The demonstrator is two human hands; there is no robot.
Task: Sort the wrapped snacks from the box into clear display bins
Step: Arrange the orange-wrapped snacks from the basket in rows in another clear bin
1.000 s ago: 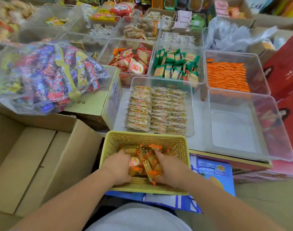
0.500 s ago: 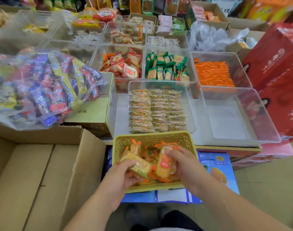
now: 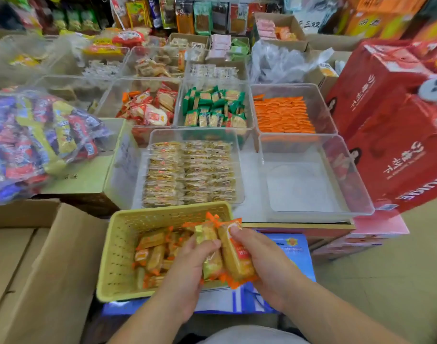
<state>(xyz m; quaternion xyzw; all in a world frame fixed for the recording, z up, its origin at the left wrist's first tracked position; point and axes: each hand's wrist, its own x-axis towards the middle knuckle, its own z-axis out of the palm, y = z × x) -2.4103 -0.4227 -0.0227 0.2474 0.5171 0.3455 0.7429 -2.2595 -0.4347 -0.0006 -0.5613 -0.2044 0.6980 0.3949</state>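
We judge the job part done: stocked bins (image 3: 321, 105) at 12 o'clock, the clear bin (image 3: 304, 187) at 2 o'clock bare, and our left hand (image 3: 187, 266) and right hand (image 3: 264, 259) each clasping orange-wrapped snacks (image 3: 233, 254) over the yellow basket (image 3: 120, 244) at 6 o'clock, where more wait.

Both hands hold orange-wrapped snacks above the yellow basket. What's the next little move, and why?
Probably carry the bundle of orange-wrapped snacks, gripped between the left hand and right hand over the yellow plastic basket, forward and right into the empty clear plastic bin. It holds nothing, while the clear bin beside it is full of tan wrapped crackers.
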